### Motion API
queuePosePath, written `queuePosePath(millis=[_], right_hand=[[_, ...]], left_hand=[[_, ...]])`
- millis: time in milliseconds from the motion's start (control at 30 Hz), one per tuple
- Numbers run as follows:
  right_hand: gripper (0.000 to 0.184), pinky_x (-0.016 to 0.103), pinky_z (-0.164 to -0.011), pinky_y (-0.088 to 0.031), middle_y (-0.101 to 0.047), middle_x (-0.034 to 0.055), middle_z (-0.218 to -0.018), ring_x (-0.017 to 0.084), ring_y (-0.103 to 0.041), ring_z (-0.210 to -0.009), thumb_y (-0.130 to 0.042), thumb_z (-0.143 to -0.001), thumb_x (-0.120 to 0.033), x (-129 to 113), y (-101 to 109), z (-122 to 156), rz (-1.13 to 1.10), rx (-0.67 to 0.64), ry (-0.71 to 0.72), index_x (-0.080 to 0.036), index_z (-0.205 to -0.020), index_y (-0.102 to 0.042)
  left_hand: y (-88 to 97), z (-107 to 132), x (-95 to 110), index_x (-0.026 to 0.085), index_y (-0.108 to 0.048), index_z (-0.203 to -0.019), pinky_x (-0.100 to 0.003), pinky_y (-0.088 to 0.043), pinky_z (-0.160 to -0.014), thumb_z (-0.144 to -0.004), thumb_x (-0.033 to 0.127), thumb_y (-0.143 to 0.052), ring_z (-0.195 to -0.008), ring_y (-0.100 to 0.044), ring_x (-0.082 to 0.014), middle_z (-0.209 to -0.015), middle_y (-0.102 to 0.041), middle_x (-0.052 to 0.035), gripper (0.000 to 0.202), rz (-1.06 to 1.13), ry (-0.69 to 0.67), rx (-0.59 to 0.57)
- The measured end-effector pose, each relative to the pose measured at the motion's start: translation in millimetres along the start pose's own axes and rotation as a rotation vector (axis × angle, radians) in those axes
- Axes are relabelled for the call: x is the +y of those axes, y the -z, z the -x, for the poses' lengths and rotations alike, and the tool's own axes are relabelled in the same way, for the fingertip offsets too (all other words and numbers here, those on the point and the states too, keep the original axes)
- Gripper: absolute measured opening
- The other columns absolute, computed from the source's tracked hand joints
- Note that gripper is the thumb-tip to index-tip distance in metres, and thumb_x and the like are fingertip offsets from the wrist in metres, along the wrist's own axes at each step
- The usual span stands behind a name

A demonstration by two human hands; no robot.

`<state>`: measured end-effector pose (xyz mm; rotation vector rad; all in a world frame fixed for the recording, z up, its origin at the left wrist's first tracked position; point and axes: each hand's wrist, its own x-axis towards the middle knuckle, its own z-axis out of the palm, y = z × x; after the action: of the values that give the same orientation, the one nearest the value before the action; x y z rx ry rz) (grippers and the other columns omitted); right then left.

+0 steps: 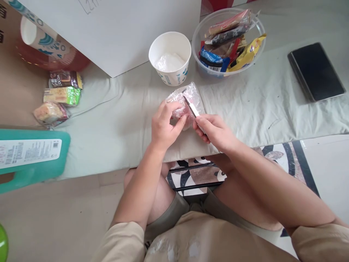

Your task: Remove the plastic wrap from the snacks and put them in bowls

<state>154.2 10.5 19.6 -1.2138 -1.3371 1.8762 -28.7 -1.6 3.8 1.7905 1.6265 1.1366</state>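
Observation:
My left hand [167,123] is closed, its thumb and fingers pinching a clear plastic packet [195,95] with something pinkish inside. What exactly the packet contains is hard to make out. In my right hand [214,131] is a slim utility knife [194,110] with a white body. Its dark blade tip points up and left, over the plastic. Just beyond the packet stands a white paper cup [170,58] with crumpled clear plastic inside it.
A clear plastic bowl [196,54] of wrapped snacks stands behind, right of the cup. Farther right lies a dark phone-like device [317,71]. At left are several wrapped snacks [62,95] and a teal jug [32,176]. A large white box [131,32] stands at the back.

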Motion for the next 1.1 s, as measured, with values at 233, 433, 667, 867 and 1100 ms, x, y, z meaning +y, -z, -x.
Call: queuePosePath(millis=[233, 433, 667, 867, 1100], right_hand=[[0.039, 0.023, -0.041, -0.028, -0.043, -0.0037, -0.055, 0.009, -0.038, -0.045, -0.060, -0.091, -0.054, -3, 1, 4, 0.010, -0.036, -0.052, -0.020, -0.071, -0.057], [0.036, 0.024, -0.045, -0.032, -0.044, -0.0033, -0.058, 0.009, -0.041, -0.049, -0.054, -0.092, -0.050, -6, 2, 8, 0.129, -0.078, -0.118, -0.020, -0.074, -0.058], [0.042, 0.027, -0.053, -0.032, -0.044, -0.0026, -0.061, 0.012, -0.043, -0.057, -0.047, -0.092, -0.058, -1, 7, 7, 0.358, -0.067, -0.058, -0.020, -0.077, -0.060], [0.043, 0.030, -0.056, -0.029, -0.042, -0.0019, -0.061, 0.012, -0.040, -0.058, -0.043, -0.093, -0.056, -8, 11, 12, 0.608, -0.061, -0.005, -0.022, -0.067, -0.045], [0.020, 0.036, -0.070, -0.046, -0.066, 0.0083, -0.092, 0.022, -0.059, -0.074, -0.053, -0.087, -0.032, -2, 34, 4, 0.872, 0.280, 0.226, -0.021, -0.094, -0.069]], left_hand=[[-1.1, 4, -10, 0.027, -0.062, -0.108, -0.034, -0.052, -0.088, -0.094, 0.048, -0.068, -0.091, -0.063, -0.0183, -0.102, -0.066, -0.0025, 0.026, -0.017, -0.058, 0.092], [-5.7, -3, -24, 0.025, -0.055, -0.107, -0.029, -0.053, -0.077, -0.092, 0.069, -0.064, -0.087, -0.064, -0.0154, -0.100, -0.062, -0.0020, 0.048, 0.050, -0.148, 0.332], [0.6, -7, -27, 0.028, -0.050, -0.109, -0.027, -0.051, -0.070, -0.087, 0.069, -0.071, -0.080, -0.063, -0.0134, -0.102, -0.058, -0.0011, 0.051, 0.190, -0.019, 0.390], [15.6, -11, -41, 0.034, -0.043, -0.117, -0.026, -0.053, -0.070, -0.090, 0.068, -0.066, -0.084, -0.066, -0.0144, -0.102, -0.062, -0.0002, 0.049, 0.319, 0.170, 0.428], [9.5, -6, -36, 0.030, -0.036, -0.107, -0.023, -0.050, -0.063, -0.091, 0.063, -0.068, -0.072, -0.068, -0.0119, -0.096, -0.064, 0.0012, 0.048, 0.336, 0.443, 0.322]])
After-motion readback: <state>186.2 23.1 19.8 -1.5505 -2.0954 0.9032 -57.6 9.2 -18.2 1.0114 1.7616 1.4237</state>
